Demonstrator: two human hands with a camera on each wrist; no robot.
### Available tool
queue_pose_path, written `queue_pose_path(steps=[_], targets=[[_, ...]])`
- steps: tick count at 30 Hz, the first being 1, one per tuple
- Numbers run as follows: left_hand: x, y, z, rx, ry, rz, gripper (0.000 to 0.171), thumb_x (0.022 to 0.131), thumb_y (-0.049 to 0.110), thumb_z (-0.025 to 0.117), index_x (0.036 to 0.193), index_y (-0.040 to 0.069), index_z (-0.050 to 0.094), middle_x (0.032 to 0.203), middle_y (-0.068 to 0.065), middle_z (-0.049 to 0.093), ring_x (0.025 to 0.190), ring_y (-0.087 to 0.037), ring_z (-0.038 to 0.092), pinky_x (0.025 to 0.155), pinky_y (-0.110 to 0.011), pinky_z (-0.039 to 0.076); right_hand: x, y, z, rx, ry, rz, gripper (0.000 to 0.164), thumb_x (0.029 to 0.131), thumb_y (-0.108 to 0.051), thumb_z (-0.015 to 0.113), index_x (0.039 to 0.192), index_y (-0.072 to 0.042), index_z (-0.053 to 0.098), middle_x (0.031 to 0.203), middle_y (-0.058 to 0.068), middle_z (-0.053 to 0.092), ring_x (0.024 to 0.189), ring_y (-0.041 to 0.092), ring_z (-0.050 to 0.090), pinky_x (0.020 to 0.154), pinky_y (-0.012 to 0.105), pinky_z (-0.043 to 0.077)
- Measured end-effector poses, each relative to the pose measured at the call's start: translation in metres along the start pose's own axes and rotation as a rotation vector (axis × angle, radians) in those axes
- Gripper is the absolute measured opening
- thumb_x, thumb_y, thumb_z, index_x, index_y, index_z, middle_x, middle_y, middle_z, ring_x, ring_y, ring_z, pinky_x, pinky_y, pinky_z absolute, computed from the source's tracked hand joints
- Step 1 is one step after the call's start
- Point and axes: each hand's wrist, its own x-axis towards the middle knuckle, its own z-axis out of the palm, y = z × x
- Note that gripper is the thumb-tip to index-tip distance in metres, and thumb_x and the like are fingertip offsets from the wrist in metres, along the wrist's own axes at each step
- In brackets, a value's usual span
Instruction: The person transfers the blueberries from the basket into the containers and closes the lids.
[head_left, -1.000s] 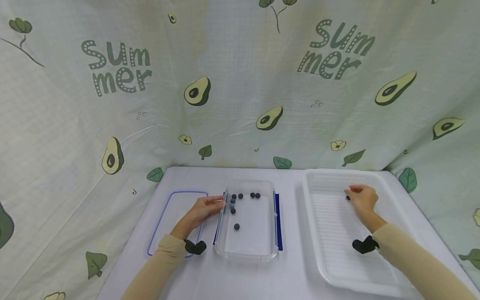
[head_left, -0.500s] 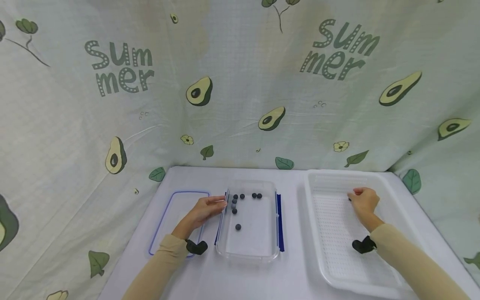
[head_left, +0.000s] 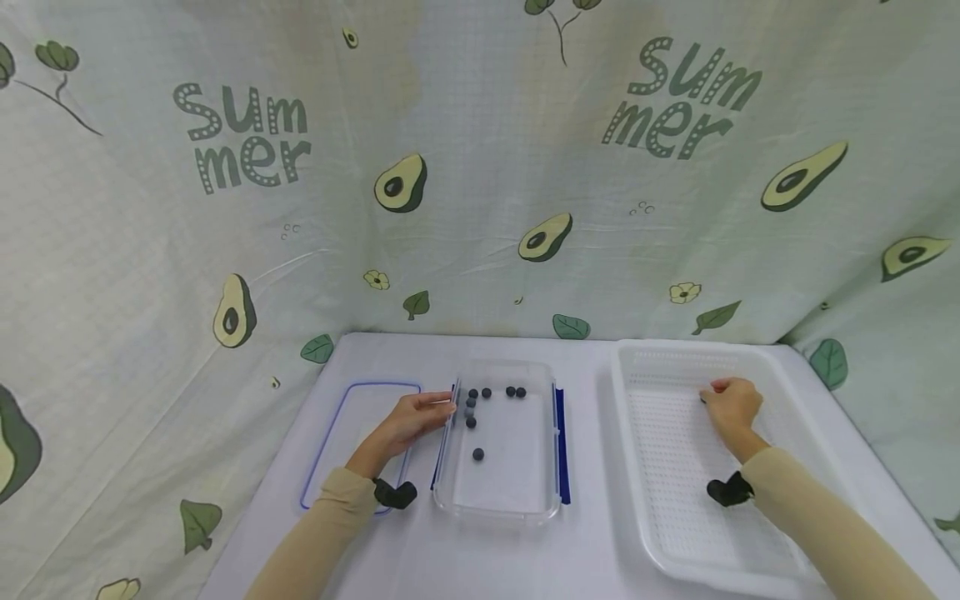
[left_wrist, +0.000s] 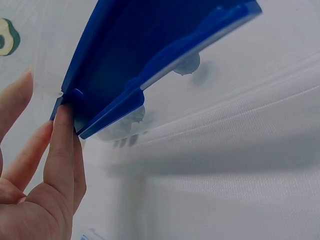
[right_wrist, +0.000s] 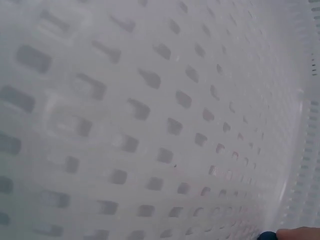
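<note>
My right hand (head_left: 735, 410) is low over the white perforated basket (head_left: 651, 517), pinching a dark blueberry (right_wrist: 268, 235) at its fingertips. Only a sliver of that berry and one fingertip show at the bottom of the right wrist view. My left hand (head_left: 408, 423) is at the left side of a clear plastic box (head_left: 517, 508), its fingers fairly straight. In the left wrist view the fingertips touch the box's blue latch flap (left_wrist: 125, 55), which hangs out from the side. Inside the box lie several blueberries (head_left: 478, 454), most near the left wall and back.
A clear lid with a blue seal (head_left: 362, 384) lies on the white table (head_left: 592, 467), left of the box and partly behind the left hand. Another blue latch flap (head_left: 562, 450) sticks out on the box's right side. A printed curtain (head_left: 465, 275) rises behind the table.
The dark blueberry in the basket is now mostly hidden by my right fingers, which have closed around it. My left hand stays at the box. The whole view has shifted slightly.
</note>
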Motion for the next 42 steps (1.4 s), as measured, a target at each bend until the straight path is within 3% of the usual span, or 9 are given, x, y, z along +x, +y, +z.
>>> queue_pose_path(steps=[18,25,42], targets=[[0.0,-0.001,0.0,-0.002,0.007,0.003,0.052,0.091,0.017,0.075,0.136,-0.003,0.058,0.123,-0.015,0.067,0.107,-0.018,0.066,0.095,-0.031,0.054,0.0,0.002,-0.001,-0.023,-0.05,-0.051,0.022,0.079,0.003,0.065,0.093,0.02,0.063,0.09,0.036,0.062,0.096,0.054,0.048,0.085,0.063,0.04],[-0.001,-0.001,0.001,-0.001,0.006,0.009,0.053,0.091,0.017,0.076,0.136,-0.004,0.058,0.123,-0.015,0.067,0.107,-0.018,0.066,0.095,-0.031,0.055,0.001,0.002,-0.003,-0.012,-0.05,-0.055,0.021,0.082,0.001,0.066,0.093,0.019,0.066,0.09,0.034,0.064,0.097,0.053,0.05,0.086,0.061,0.04],[-0.003,0.001,0.001,0.015,0.008,0.005,0.051,0.091,0.017,0.075,0.136,-0.002,0.058,0.125,-0.015,0.066,0.11,-0.02,0.066,0.096,-0.032,0.054,-0.009,-0.029,-0.007,0.043,-0.06,-0.067,0.023,0.084,-0.005,0.073,0.096,0.015,0.07,0.085,0.026,0.07,0.096,0.046,0.056,0.075,0.047,0.043]])
